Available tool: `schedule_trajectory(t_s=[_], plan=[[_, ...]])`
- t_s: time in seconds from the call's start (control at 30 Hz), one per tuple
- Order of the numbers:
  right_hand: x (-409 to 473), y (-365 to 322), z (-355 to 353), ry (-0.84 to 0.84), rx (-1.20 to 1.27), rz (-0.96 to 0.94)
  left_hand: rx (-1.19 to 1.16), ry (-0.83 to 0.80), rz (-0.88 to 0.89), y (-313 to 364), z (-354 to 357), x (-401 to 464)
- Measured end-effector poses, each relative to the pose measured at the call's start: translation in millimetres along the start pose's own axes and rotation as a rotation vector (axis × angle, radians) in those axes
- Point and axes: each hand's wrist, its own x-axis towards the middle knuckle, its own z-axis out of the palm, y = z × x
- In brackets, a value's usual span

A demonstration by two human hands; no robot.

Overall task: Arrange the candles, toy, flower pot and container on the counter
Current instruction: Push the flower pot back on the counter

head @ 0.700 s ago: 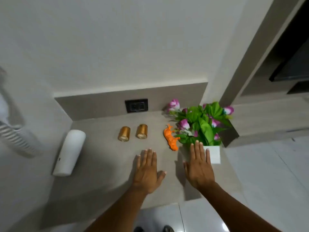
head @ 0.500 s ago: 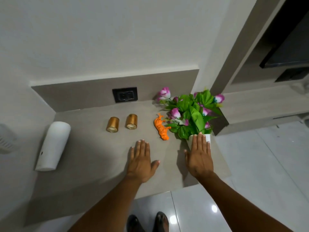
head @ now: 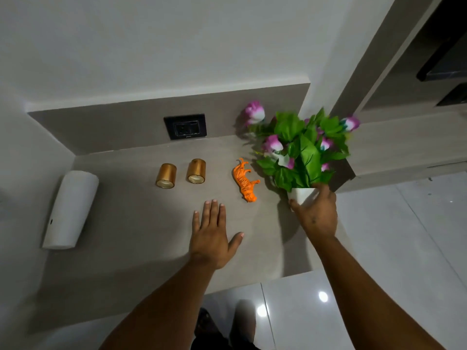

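On the grey counter [head: 131, 236] two gold candles, one [head: 166, 176] left of the other [head: 196, 171], lie on their sides near the back. An orange toy tiger [head: 245, 180] lies to their right. A white cylindrical container [head: 70, 209] lies on its side at the far left. At the right edge stands a white flower pot [head: 300, 194] with green leaves and pink flowers [head: 303, 147]. My right hand [head: 316, 215] wraps around the pot from the front. My left hand [head: 212, 236] rests flat on the counter, fingers spread, holding nothing.
A black wall socket [head: 185, 126] sits in the grey backsplash behind the candles. White walls close the left and back. Right of the counter are a lower wooden ledge [head: 404, 147] and glossy floor tiles [head: 404, 248]. My feet show below the counter's front edge.
My right hand went from flat in front of the pot to curled around it. The left hand stayed flat. The head camera shifted, so everything sits lower and nearer in view.
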Motion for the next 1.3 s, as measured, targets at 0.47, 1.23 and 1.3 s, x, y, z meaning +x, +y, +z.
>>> schedule_trajectory(t_s=[0.47,1.23,1.3], plan=[[95.8,-30.5,70.6,0.111,0.545,0.017,-0.024,0.069,-0.005,-4.1,9.8,9.5],[167.1,-60.7,114.4,0.078,0.554,0.090,-0.062,0.035,-0.019,-5.5,12.2,13.7],[164.0,-57.1,114.4,0.062,0.536,0.097,-0.066,0.039,-0.015,-5.2,10.9,12.8]])
